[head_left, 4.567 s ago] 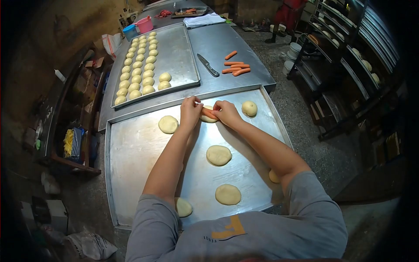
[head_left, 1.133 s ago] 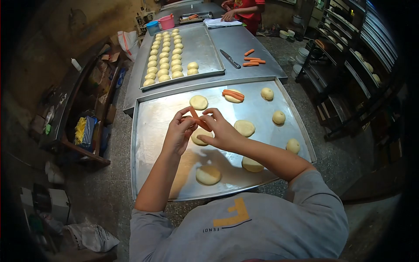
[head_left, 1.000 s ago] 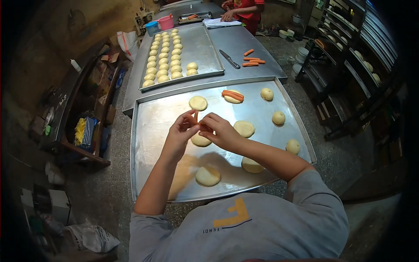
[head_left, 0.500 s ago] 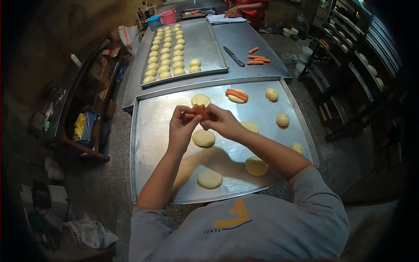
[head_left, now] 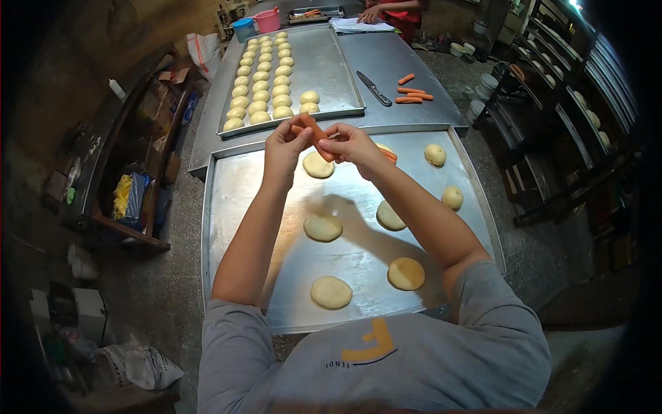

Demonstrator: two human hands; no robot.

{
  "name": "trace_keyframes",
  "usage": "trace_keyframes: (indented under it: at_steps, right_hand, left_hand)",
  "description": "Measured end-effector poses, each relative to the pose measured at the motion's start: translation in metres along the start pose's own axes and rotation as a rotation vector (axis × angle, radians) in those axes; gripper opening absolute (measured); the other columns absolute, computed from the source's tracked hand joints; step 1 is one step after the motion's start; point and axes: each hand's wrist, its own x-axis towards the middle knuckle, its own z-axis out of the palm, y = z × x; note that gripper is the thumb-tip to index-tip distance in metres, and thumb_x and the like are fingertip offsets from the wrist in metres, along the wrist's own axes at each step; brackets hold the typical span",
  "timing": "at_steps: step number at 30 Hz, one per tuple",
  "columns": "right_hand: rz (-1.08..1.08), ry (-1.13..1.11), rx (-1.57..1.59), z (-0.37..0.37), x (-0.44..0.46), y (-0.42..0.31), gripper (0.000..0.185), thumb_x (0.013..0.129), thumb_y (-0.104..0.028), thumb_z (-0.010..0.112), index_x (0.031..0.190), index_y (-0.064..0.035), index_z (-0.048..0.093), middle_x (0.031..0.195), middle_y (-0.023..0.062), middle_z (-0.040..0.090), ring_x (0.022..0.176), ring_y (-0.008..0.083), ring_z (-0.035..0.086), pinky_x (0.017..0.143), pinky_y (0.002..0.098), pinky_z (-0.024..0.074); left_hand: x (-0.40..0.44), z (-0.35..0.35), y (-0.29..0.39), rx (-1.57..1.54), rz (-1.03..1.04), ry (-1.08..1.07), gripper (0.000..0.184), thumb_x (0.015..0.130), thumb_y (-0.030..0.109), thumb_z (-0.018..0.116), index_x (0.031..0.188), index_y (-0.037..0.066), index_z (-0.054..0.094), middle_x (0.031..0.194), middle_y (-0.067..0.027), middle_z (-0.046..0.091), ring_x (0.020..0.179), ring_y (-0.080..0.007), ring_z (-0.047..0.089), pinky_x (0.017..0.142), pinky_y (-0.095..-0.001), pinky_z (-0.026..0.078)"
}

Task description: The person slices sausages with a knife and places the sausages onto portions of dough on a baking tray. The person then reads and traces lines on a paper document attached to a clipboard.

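Note:
Between my two hands is an orange-red sausage (head_left: 314, 132), held above the far part of the near tray (head_left: 238, 207). My left hand (head_left: 285, 146) pinches its upper end, and part of another orange piece shows by those fingers. The lower end is gripped by my right hand (head_left: 350, 147). Just below them lies a flattened dough round (head_left: 318, 165). Beyond my right wrist, partly hidden, a dough piece topped with split sausage (head_left: 389, 154) rests on the tray. More flat rounds (head_left: 323, 226) lie nearer my body.
A second tray (head_left: 324, 62) behind holds rows of dough balls (head_left: 260, 85). To its right are a knife (head_left: 374, 88) and several sausages (head_left: 412, 95). Dough balls (head_left: 435, 154) sit along the near tray's right side. Another person's hand (head_left: 371, 14) is over papers at the back.
Both hands have moved up and away from my body with the sausage. It now slants lengthwise between them, more fully in sight. My right hand now partly covers the sausage-topped dough.

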Motion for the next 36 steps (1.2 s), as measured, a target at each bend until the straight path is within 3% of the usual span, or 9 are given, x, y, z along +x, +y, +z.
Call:
trace_keyframes:
  at_steps: [4, 9, 14, 24, 28, 33, 36]
  right_hand:
    - [0.112, 0.067, 0.072, -0.004, 0.014, 0.027, 0.015, 0.081, -0.011, 0.06, 0.092, -0.0006, 0.058, 0.072, 0.0055, 0.058, 0.065, 0.0097, 0.053, 0.059, 0.0195, 0.0426]
    - [0.241, 0.105, 0.104, -0.009, 0.022, 0.049, 0.014, 0.081, -0.01, 0.061, 0.094, -0.0036, 0.059, 0.074, 0.0065, 0.058, 0.062, 0.0099, 0.055, 0.054, 0.0183, 0.0457]
    - [0.346, 0.128, -0.146, -0.008, 0.025, 0.05, 0.014, 0.081, -0.008, 0.06, 0.094, -0.0024, 0.059, 0.073, 0.0071, 0.059, 0.057, 0.0089, 0.054, 0.049, 0.0173, 0.0461]
    - [0.342, 0.189, -0.156, -0.016, 0.03, 0.08, 0.013, 0.08, -0.008, 0.062, 0.09, 0.0, 0.061, 0.07, 0.0066, 0.059, 0.052, 0.009, 0.053, 0.046, 0.0174, 0.0454]
    - [0.279, 0.18, -0.343, -0.014, 0.028, 0.082, 0.014, 0.076, -0.007, 0.063, 0.088, -0.0002, 0.061, 0.072, 0.0101, 0.061, 0.049, 0.0131, 0.055, 0.044, 0.0208, 0.0458]
    - [0.201, 0.115, -0.742, -0.011, 0.023, 0.068, 0.022, 0.078, -0.015, 0.064, 0.09, 0.0027, 0.061, 0.074, 0.0088, 0.059, 0.058, 0.0143, 0.055, 0.053, 0.0233, 0.0461]
    - [0.051, 0.128, -0.876, -0.011, 0.016, 0.075, 0.022, 0.079, -0.017, 0.063, 0.092, 0.001, 0.061, 0.079, 0.0092, 0.058, 0.065, 0.0166, 0.054, 0.06, 0.0257, 0.0455]
  left_hand:
    - [0.012, -0.019, -0.031, 0.061, -0.124, 0.047, 0.026, 0.08, 0.002, 0.06, 0.106, 0.0, 0.058, 0.087, -0.0076, 0.061, 0.077, -0.0135, 0.058, 0.07, -0.0224, 0.05]
    - [0.026, -0.032, -0.069, 0.103, 0.03, 0.031, 0.025, 0.08, 0.002, 0.06, 0.105, 0.0, 0.058, 0.087, -0.0083, 0.061, 0.076, -0.0131, 0.057, 0.069, -0.0213, 0.049]
    - [0.033, -0.041, -0.081, 0.261, -0.053, 0.065, 0.024, 0.077, 0.001, 0.061, 0.101, 0.001, 0.062, 0.084, -0.0077, 0.061, 0.074, -0.0133, 0.056, 0.067, -0.022, 0.047]
    - [0.04, -0.051, -0.088, 0.398, -0.247, -0.038, 0.02, 0.079, 0.0, 0.059, 0.099, 0.0, 0.062, 0.09, -0.0085, 0.06, 0.077, -0.014, 0.056, 0.071, -0.0219, 0.048]
    - [0.04, -0.048, -0.096, 0.847, -0.04, -0.074, 0.018, 0.077, -0.001, 0.059, 0.094, 0.0, 0.064, 0.091, -0.0082, 0.062, 0.076, -0.0172, 0.058, 0.07, -0.0241, 0.047]
    - [0.043, -0.058, -0.102, 0.722, 0.068, -0.224, 0.021, 0.078, -0.003, 0.057, 0.097, 0.001, 0.064, 0.095, -0.0058, 0.062, 0.084, -0.0173, 0.058, 0.077, -0.0237, 0.047]
    - [0.04, -0.062, -0.091, 0.732, -0.015, -0.298, 0.024, 0.077, -0.005, 0.057, 0.099, 0.002, 0.064, 0.097, -0.0065, 0.062, 0.087, -0.0187, 0.058, 0.079, -0.0247, 0.046]
